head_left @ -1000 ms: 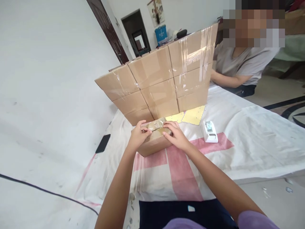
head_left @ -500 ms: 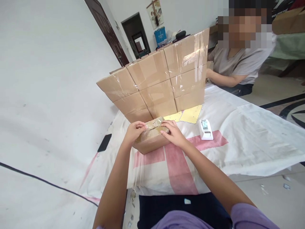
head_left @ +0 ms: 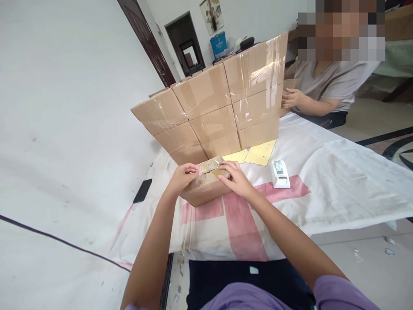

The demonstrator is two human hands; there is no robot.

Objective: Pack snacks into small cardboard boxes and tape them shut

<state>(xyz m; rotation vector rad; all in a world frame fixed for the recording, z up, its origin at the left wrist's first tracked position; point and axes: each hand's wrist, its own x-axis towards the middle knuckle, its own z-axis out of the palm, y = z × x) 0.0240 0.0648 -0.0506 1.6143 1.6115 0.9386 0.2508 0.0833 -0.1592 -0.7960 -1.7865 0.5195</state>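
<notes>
Tape (head_left: pixel 210 165) already covers part of the carton (head_left: pixel 206 192) between left hand (head_left: pixel 182 178) and right hand (head_left: pixel 239 179); both touch its top, grasp unclear. Full closure cannot be judged.

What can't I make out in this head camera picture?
Head view: the inside of the small box, hidden by its cardboard.
Head view: anything pinched by the left hand, hidden by the hand itself.
Head view: the right hand of the co-worker, behind the stacked boxes.
Head view: the readout on the white device, too small.
</notes>
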